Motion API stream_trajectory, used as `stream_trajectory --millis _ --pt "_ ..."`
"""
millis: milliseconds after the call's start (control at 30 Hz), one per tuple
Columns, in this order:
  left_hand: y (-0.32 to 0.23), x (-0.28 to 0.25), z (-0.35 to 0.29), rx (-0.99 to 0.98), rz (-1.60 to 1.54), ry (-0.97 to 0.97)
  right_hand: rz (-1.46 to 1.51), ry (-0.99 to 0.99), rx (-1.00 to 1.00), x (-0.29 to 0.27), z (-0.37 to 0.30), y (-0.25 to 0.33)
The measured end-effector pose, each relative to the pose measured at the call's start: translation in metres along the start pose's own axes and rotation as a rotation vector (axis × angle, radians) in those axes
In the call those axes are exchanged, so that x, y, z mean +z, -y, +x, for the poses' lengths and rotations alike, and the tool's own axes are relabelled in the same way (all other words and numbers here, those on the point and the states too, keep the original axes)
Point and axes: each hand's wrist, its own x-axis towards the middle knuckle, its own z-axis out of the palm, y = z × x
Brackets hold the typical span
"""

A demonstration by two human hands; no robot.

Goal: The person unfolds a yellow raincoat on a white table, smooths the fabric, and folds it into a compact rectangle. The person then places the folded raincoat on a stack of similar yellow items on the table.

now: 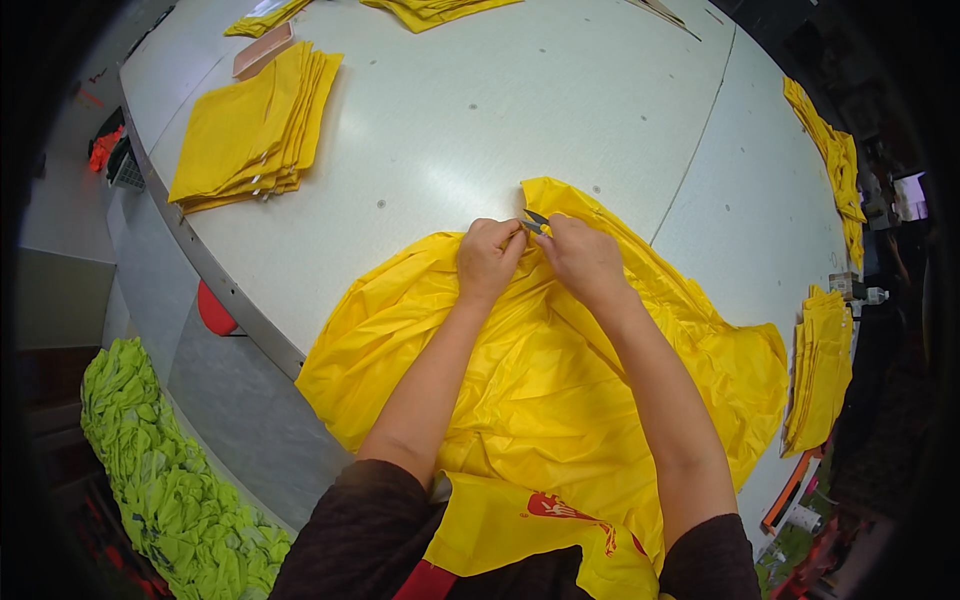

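A large yellow garment [560,380] lies crumpled across the table in front of me, its near end hanging over my lap with a red print on it. My left hand [489,258] is closed in a pinch at the garment's far edge. Close beside it, my right hand [585,258] is wrapped round small thread snips [537,220], whose dark blades point left toward my left fingertips. What exactly lies between the blades is too small to tell.
A stack of folded yellow garments [250,130] sits at the far left beside a pink tray [264,50]. More folded yellow pieces [822,365] lie along the right edge. Lime-green fabric [170,480] is heaped below the table's left edge, near a red stool [214,308].
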Motion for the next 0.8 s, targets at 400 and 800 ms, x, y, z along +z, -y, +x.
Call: stream_trajectory --millis 400,800 --pt "-0.01 -0.003 0.001 0.005 0.028 -0.045 -0.215 0.017 -0.077 -0.005 0.015 0.017" --pt "-0.006 -0.002 0.0 -0.036 0.038 -0.009 0.017 0.078 0.157 -0.005 0.021 0.004"
